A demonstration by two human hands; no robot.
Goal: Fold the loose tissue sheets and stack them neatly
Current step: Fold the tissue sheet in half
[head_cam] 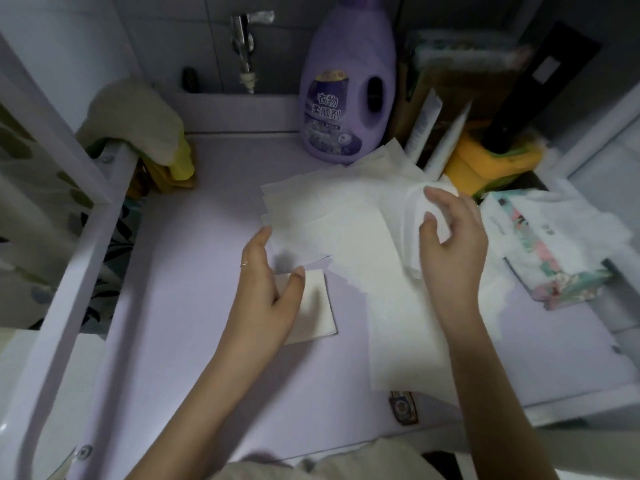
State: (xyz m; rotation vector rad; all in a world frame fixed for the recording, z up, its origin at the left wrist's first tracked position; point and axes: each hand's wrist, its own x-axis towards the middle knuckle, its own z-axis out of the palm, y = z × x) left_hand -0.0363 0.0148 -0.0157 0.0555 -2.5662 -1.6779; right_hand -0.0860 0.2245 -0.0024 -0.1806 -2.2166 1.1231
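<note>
I see my left hand [268,292] with its fingers loose and spread. It is partly over a small folded tissue [317,303] on the purple table [180,289]. Its pointer finger reaches the edge of the loose tissues [311,209]. My right hand [450,247] curls its fingers round a bunched tissue [412,202] on top of that heap. A tissue pack [554,251] lies just beside it.
</note>
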